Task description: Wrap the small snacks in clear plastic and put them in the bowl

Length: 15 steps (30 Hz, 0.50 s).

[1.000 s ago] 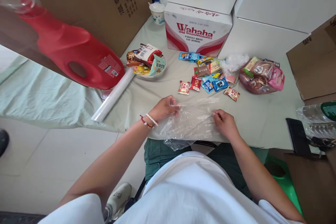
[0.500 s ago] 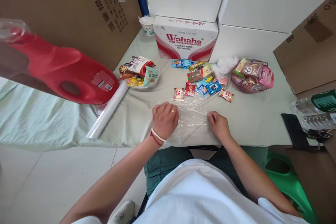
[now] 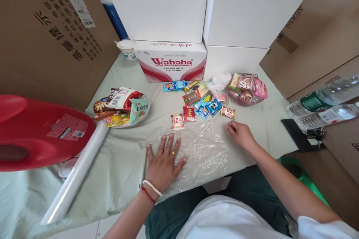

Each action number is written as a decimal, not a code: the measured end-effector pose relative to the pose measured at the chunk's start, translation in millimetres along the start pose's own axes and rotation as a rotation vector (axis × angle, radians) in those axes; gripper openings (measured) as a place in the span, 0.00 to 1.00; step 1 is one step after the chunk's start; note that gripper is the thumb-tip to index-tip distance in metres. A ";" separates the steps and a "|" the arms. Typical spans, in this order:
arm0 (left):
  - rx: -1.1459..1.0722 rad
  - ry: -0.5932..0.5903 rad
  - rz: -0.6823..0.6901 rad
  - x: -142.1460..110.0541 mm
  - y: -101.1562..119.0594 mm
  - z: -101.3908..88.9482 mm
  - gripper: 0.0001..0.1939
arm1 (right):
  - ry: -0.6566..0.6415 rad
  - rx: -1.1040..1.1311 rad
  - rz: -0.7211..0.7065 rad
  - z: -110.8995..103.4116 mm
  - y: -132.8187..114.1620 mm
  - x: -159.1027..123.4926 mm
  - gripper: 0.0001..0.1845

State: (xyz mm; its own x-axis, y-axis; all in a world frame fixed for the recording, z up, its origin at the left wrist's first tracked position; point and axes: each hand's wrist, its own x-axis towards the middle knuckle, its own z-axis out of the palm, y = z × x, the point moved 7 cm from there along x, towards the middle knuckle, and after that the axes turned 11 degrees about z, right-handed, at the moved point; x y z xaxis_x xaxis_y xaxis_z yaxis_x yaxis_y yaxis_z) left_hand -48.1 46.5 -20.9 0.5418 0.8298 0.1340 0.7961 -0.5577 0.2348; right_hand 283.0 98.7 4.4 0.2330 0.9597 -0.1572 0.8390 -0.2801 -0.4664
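A thin sheet of clear plastic film (image 3: 204,149) lies crinkled on the cloth-covered table. My left hand (image 3: 164,158) rests flat on its left side, fingers spread. At the film's right edge, my right hand (image 3: 240,134) is curled closed; whether film is caught between its fingertips is hidden. Small wrapped snacks lie just beyond the film, among them a cream-and-red packet (image 3: 177,121), a red packet (image 3: 189,113) and a blue packet (image 3: 213,106). Another small packet (image 3: 228,112) is close above my right hand.
A bowl of snacks (image 3: 148,109) stands left, beside a film roll (image 3: 75,179) and a red jug (image 3: 56,134). A Wahaba-style carton printed "Wahaha" (image 3: 174,61) backs the table. Right are bagged breads (image 3: 248,89), plastic bottles (image 3: 314,102) and a black phone (image 3: 291,134).
My left hand has gone from a closed grip on the film to lying flat with fingers spread. The film is now spread lower and flatter. The head view has shifted.
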 end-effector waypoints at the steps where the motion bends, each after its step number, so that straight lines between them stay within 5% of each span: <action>1: -0.001 0.003 0.001 0.1 -0.3 0.2 0.33 | 0.011 -0.074 -0.045 -5.4 -16.7 18.5 0.14; 5: 0.036 0.004 0.013 -0.5 -1.3 0.7 0.33 | 0.087 -0.395 -0.207 -15.9 -96.8 96.0 0.13; 9: 0.120 0.006 0.025 -1.6 -1.0 0.8 0.33 | 0.121 -0.553 -0.521 -6.7 -170.1 157.8 0.19; 11: 0.149 0.006 0.035 -2.0 -0.9 1.3 0.33 | -0.015 -0.632 -0.590 8.0 -185.9 185.9 0.21; 15: 0.165 0.005 0.040 -2.7 -2.4 2.0 0.34 | -0.333 -0.844 -0.520 32.1 -179.3 231.3 0.28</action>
State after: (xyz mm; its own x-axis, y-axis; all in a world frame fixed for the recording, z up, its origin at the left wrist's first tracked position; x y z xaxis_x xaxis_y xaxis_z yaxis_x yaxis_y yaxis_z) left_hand -50.9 45.6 -23.7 0.5731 0.8066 0.1446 0.8076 -0.5859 0.0677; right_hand 170.7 370.2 23.7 -0.2948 0.8663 -0.4032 0.8978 0.3956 0.1935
